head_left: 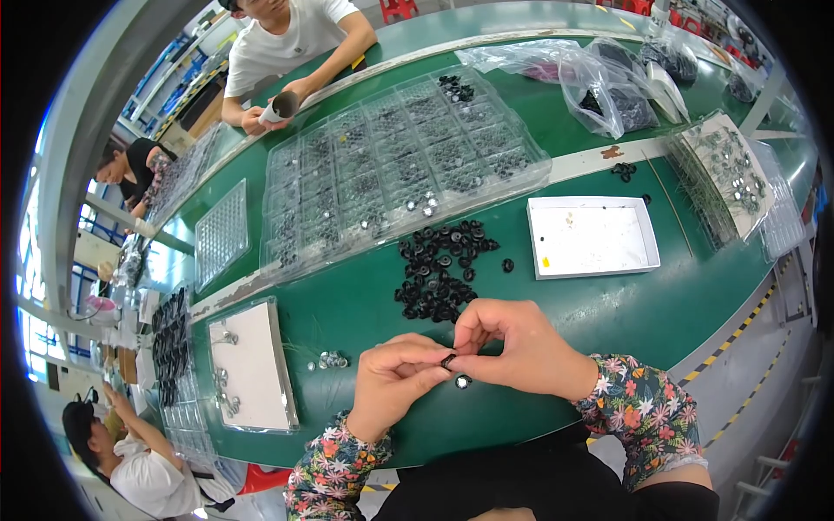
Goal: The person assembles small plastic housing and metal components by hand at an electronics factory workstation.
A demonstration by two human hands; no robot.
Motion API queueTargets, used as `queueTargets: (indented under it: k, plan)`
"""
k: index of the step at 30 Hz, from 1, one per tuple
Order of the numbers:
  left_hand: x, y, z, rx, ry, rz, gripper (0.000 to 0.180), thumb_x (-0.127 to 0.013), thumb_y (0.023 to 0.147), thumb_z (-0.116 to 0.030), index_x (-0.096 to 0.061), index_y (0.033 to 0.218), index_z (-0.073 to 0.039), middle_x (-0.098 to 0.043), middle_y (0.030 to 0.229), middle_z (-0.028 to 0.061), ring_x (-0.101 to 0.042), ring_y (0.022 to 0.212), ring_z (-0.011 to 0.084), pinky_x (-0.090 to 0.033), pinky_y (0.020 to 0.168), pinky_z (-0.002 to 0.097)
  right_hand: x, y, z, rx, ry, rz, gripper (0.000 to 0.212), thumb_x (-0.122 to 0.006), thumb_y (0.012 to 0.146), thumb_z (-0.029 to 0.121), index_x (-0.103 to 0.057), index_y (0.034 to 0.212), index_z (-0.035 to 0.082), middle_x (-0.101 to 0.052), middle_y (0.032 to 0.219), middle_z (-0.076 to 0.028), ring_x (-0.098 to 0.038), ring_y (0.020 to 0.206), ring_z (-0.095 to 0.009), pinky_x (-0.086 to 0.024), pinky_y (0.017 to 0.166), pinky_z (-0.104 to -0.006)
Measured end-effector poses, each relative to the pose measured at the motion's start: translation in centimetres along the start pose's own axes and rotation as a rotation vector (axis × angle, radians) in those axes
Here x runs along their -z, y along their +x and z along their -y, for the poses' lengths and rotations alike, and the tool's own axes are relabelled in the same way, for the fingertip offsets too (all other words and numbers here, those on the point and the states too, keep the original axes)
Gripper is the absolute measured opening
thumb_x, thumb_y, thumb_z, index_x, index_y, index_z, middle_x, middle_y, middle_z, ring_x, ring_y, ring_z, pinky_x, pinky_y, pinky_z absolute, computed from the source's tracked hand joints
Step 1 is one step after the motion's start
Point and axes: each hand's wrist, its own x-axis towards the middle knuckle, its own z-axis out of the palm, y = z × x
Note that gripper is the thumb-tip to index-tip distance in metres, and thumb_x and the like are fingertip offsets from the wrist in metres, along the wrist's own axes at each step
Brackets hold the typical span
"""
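My left hand (397, 379) and my right hand (524, 354) meet fingertip to fingertip over the green table, both pinched closed. A small black ring-shaped piece (448, 361) is held between their thumbs and forefingers, partly covered by the fingers. Just below the right fingertips shows a shiny silver round piece (463, 381); whether it hangs from the hand or rests on the table I cannot tell. Beyond the hands spreads a loose pile of black round pieces (439, 282). Left of my left hand lies a small cluster of silver pieces (333, 359).
A shallow white box (599, 239) stands to the right. Behind the pile is a large clear compartment tray (382, 165). A pale board (252, 365) bears silver parts at left; another board (725, 165) is far right. Across the table a person (291, 52) holds a cup.
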Motion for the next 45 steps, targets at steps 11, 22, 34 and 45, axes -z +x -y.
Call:
queueTargets:
  k: [11,22,34,45]
  plan:
    - [-1.1,0.3,0.4,-0.088,-0.096,-0.051,0.023,-0.061,0.084,0.011,-0.065,0.106,0.002,-0.064,0.104,0.0132,-0.065,0.088,0.0184,-0.055,0.077,0.0276,0.2,0.4,-0.3,-0.001,-0.048,-0.002,0.016,-0.071,0.078,0.007,-0.057,0.08,0.0,-0.064,0.072,-0.003,-0.061,0.066,-0.009,-0.05,0.06,-0.0234]
    - [-1.2,0.3,0.1,0.004,-0.305,-0.107,0.023,-0.056,0.087,0.009,-0.063,0.108,0.003,-0.056,0.116,0.0136,-0.063,0.095,0.0201,-0.054,0.086,0.0327,-0.7,0.0,-0.5,0.23,-0.308,-0.127,0.014,-0.072,0.076,0.009,-0.063,0.084,0.001,-0.066,0.078,-0.009,-0.066,0.07,-0.021,-0.052,0.062,-0.0303]
    - [-2.5,0.4,-0.1,-0.038,0.188,-0.264,0.018,-0.059,0.084,0.009,-0.064,0.101,0.005,-0.067,0.094,0.0093,-0.067,0.083,0.013,-0.055,0.072,0.0236,-1.7,0.2,-1.1,0.432,-0.704,-0.215,0.014,-0.067,0.069,0.006,-0.054,0.072,0.006,-0.056,0.068,-0.007,-0.057,0.062,-0.028,-0.047,0.054,-0.0377]
    - [-2.6,0.6,0.7,-0.142,0.374,-0.293,0.014,-0.062,0.08,0.009,-0.067,0.092,0.002,-0.065,0.082,0.0066,-0.064,0.072,0.0086,-0.053,0.063,0.0207,-1.9,0.3,-0.9,0.359,-0.665,-0.184,0.014,-0.066,0.067,0.001,-0.053,0.072,0.004,-0.055,0.066,-0.009,-0.057,0.061,-0.029,-0.046,0.054,-0.0392]
